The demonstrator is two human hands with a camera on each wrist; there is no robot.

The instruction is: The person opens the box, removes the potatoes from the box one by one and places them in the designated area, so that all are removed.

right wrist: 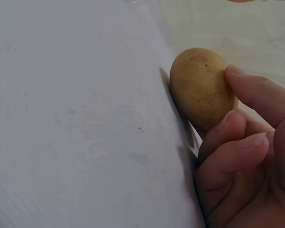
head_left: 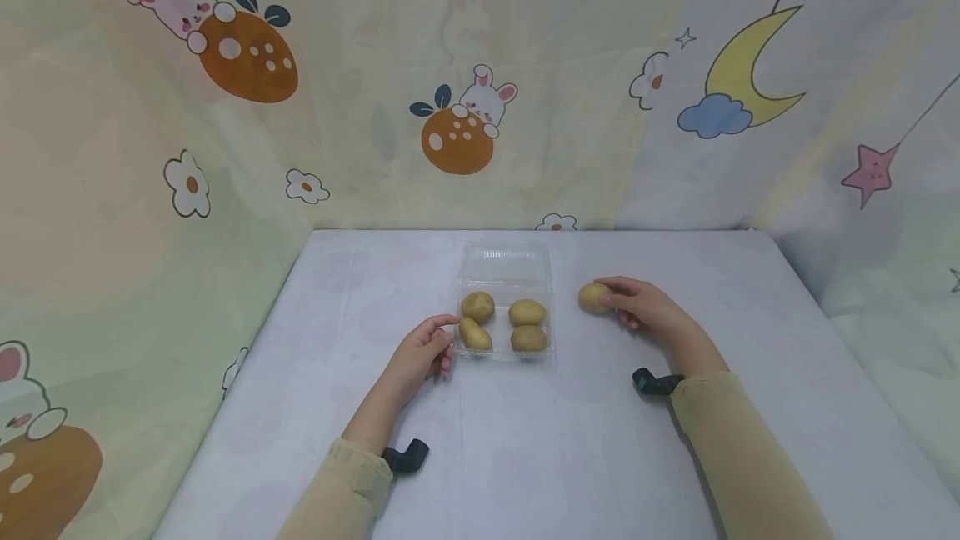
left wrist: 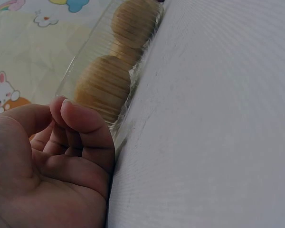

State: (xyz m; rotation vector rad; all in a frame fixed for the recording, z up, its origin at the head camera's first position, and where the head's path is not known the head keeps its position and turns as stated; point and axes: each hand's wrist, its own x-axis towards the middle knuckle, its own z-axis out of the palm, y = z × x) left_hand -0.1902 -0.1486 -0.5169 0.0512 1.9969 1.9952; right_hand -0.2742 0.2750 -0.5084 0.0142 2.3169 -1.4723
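A clear plastic clamshell box [head_left: 501, 348] stands on the table with its lid [head_left: 506, 261] raised toward the back. Inside are several potatoes, two at the left, among them a long potato [head_left: 476, 334], and two at the right, among them an oval potato [head_left: 527, 312]. At the box's left rim my left hand [head_left: 417, 357] holds the edge between thumb and index finger, the other fingers curled below. My right hand [head_left: 651, 309] grips a loose potato [right wrist: 199, 88] by its right end, to the right of the box. That potato is on or just above the table; I cannot tell which.
A white cloth covers the table [head_left: 525, 457]. Behind it and at both sides hangs a printed curtain [head_left: 360, 107] with rabbits, flowers and a moon. A black camera mount [head_left: 407, 457] sits at the left wrist, another mount [head_left: 656, 382] at the right.
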